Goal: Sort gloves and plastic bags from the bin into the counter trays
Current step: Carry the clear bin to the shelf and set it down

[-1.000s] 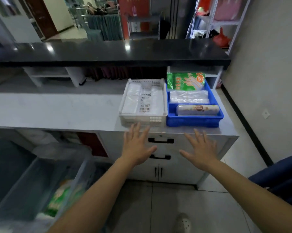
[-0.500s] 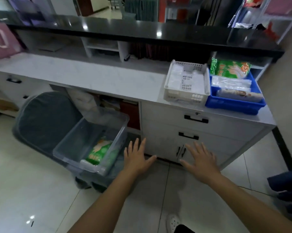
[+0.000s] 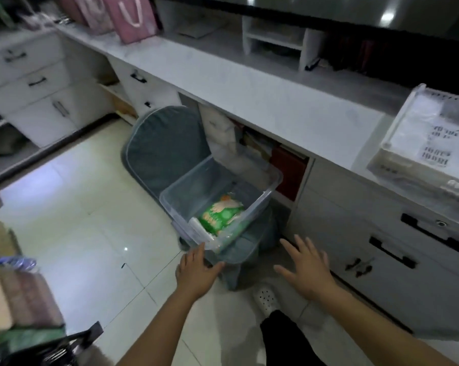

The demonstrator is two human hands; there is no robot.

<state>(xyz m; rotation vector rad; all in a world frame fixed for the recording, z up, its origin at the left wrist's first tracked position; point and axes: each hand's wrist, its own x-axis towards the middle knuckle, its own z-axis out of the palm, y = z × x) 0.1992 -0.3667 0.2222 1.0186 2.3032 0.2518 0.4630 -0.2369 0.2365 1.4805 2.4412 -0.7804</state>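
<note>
Both hands, left (image 3: 196, 270) and right (image 3: 306, 268), are held empty with fingers spread. A green pack (image 3: 221, 213) lies in the bin (image 3: 272, 180); the tilted bin could be tipped by a careless reach.

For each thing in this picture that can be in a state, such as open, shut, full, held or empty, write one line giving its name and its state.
clear bin: lidless, nearly empty
green glove pack: lying in the bin, not held
left hand: open, empty, at the bin's near corner
right hand: open, empty, touching nothing
white tray: on the counter, holding clear bags
drawers: shut
</note>
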